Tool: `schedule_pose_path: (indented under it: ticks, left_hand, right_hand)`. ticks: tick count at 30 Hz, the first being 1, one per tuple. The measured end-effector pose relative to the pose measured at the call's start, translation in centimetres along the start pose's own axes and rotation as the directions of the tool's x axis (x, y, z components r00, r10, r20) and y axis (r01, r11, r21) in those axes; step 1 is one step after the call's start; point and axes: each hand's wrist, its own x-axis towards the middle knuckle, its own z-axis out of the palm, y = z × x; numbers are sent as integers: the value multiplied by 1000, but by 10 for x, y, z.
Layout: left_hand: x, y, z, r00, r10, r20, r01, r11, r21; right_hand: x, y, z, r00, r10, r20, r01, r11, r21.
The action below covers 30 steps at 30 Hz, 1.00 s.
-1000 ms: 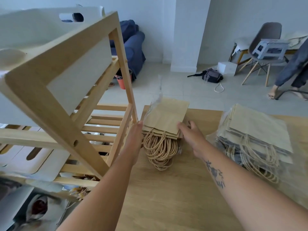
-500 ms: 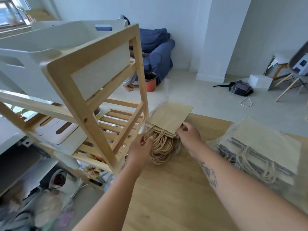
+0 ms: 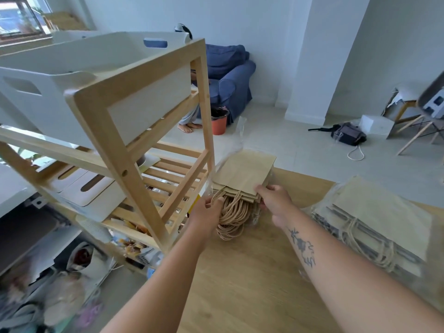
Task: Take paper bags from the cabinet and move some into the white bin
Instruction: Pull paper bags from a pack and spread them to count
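Observation:
A stack of brown paper bags (image 3: 245, 173) with rope handles lies in a clear plastic wrap at the far left corner of the wooden table (image 3: 252, 280). My left hand (image 3: 207, 211) grips the stack's near left corner by the rope handles. My right hand (image 3: 276, 203) pinches its near right corner. A large white bin (image 3: 79, 75) sits open on top of the wooden shelf unit (image 3: 134, 169) to the left. A second wrapped stack of paper bags (image 3: 379, 219) lies on the table at the right.
Lower shelves hold flat white lids (image 3: 79, 186) and clutter. Bags and bundles lie on the floor at lower left. Beyond the table are a blue sofa (image 3: 228, 78), an orange pot (image 3: 219, 121), a black bag (image 3: 348, 134), a white box (image 3: 376, 124) and a chair. A person's bare feet (image 3: 188, 127) show by the sofa.
Both hands reached forward and closed on the near corners of the left stack of bags. My view swung left, bringing the white bin and shelf unit further into frame.

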Motion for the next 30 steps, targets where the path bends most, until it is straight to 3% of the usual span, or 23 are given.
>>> schedule_pose_path:
  ticks: [6,13,17,23,30]
  left_hand:
    - [10,5,-1,997,-52,63,51,998,22]
    - [19,13,-11,972,-130,195,155,980,-122]
    - [26,11,-16,961,-152,231,182,977,-115]
    - [30,7,-25,957,-77,279,65,996,53]
    - [24,1,-36,939,68,338,-156,958,240]
  right_hand:
    - [1,-8,7,998,64,23,-66,987,145]
    - [-3,-19,16,991,129,31,-132,975,178]
    - [-6,-24,23,984,174,30,-177,976,128]
    - [-9,-20,30,977,215,-4,-215,975,53]
    - [-21,-8,40,970,241,-3,-238,958,158]
